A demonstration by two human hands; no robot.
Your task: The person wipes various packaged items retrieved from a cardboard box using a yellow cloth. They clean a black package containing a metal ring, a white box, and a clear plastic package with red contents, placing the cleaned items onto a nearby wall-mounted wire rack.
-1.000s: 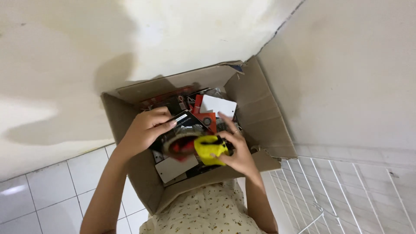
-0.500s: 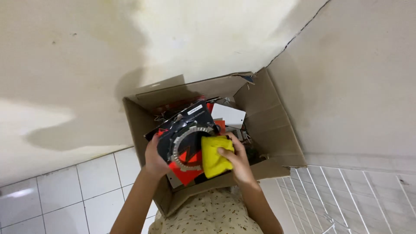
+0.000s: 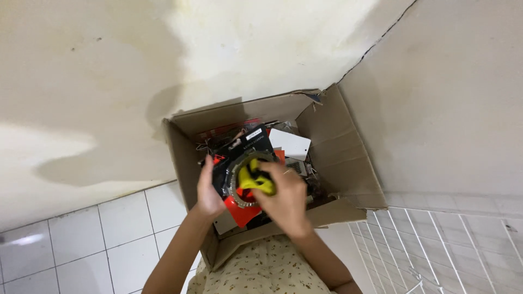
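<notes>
Left hand point(image 3: 210, 190) grips the black-and-red package point(image 3: 242, 179) steady over the cardboard box point(image 3: 348, 163); right hand point(image 3: 283, 198) presses a yellow cloth point(image 3: 256, 179) on it.

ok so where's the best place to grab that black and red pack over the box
Probably by its left edge, from the side, where the left hand already pinches it: the black and red pack is flat and tilted up, and the right hand with the yellow cloth covers its face.
</notes>
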